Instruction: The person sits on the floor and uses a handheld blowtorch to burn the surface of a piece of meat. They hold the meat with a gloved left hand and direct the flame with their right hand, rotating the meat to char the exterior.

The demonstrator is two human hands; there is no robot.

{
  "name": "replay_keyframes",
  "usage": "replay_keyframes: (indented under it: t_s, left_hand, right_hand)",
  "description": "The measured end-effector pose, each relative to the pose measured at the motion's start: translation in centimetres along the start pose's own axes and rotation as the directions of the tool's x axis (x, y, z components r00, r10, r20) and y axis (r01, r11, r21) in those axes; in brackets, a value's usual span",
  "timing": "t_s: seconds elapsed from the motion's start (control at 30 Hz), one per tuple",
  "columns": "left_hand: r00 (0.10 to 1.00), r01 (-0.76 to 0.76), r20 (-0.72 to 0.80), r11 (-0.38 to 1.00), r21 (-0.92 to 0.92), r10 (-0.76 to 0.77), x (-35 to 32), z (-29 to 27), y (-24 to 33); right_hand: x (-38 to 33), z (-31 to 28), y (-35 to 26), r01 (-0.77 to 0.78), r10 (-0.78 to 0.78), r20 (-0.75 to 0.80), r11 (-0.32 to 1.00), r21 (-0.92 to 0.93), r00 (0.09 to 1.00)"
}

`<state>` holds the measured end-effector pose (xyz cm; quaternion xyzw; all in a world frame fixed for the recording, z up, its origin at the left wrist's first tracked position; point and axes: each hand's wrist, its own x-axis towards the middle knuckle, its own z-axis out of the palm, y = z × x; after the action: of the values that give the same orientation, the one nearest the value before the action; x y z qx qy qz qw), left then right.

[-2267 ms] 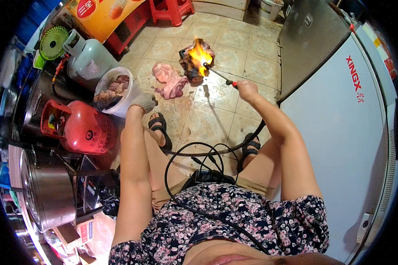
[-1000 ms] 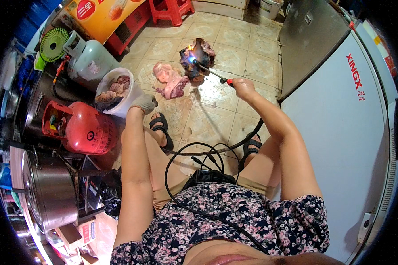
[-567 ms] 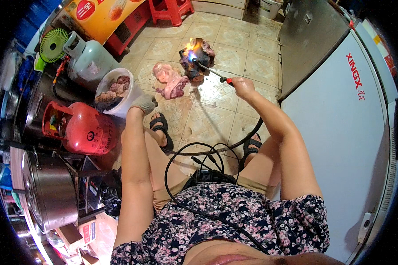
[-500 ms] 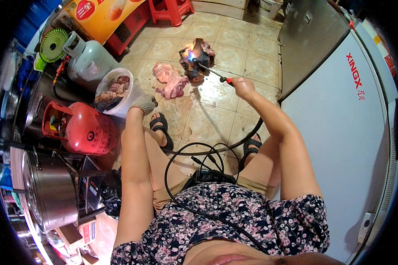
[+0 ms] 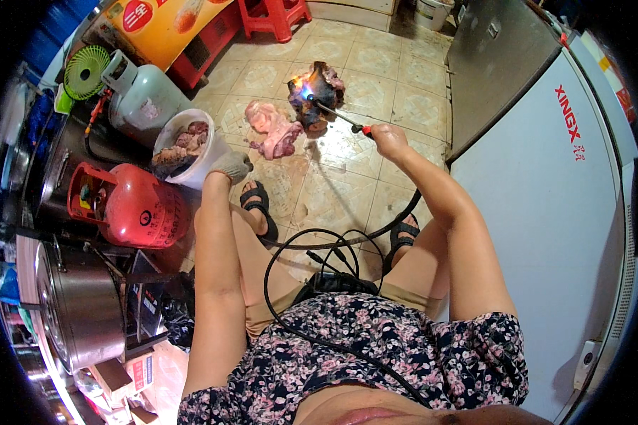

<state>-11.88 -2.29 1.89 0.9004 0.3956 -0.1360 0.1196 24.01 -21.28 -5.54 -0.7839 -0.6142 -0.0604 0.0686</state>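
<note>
My right hand (image 5: 390,142) is the working grip, wrapped round the handle of the torch (image 5: 341,116), its long rod slanting away from me, well to the right of the bucket (image 5: 216,145). My left hand (image 5: 232,167), in a pale glove, hangs just at the bucket's near right side; its fingers look curled, but I cannot tell whether it holds anything or touches the bucket wall. At the torch's tip a blue and orange flame (image 5: 307,92) meets the charred meat (image 5: 326,95), which lies on the tiled floor (image 5: 337,188), right of the bucket and farther from me. To do this well, I judge that the nozzle wants small, steady sweeps, with no long pause on the part already black, and that pinker flesh at the far right edge could use more heat. Holding the handle well back should spare my bare fingers. The pink meat (image 5: 273,131) sits on the floor between the bucket and the charred piece, close beside the latter, so a stray sweep to the left could catch it. The hose (image 5: 408,209) curves across the floor on the bucket's right, near my sandals, and should be spared any tug. The red gas tank (image 5: 145,209) stands on the bucket's near side, the grey gas tank (image 5: 149,95) on its far left: good reason to point the flame away from both.
</note>
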Motion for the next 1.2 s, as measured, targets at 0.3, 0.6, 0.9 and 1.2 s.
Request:
replay_keyframes:
  t_s: [0.3,0.6,0.9,1.2]
  left_hand:
    - [1.0,0.016,-0.001,1.0,-0.015,-0.016,0.1,0.1,-0.1]
    - [1.0,0.001,0.004,1.0,0.028,-0.001,-0.3,-0.5,0.5]
    - [1.0,0.008,0.021,0.999,0.035,-0.009,-0.7,-1.0,1.1]
    - [0.999,0.03,0.013,1.0,0.005,-0.03,-0.7,-0.9,1.1]
  right_hand:
    - [0.5,1.1,0.4,-0.009,0.009,0.011,1.0,-0.029,1.0]
    - [0.3,1.0,0.3,0.02,-0.016,-0.045,0.997,0.08,0.999]
    - [0.5,1.8,0.8,0.002,0.001,-0.042,0.997,0.072,0.999]
    - [0.4,1.2,0.6,0.009,-0.004,-0.069,0.997,0.079,0.998]
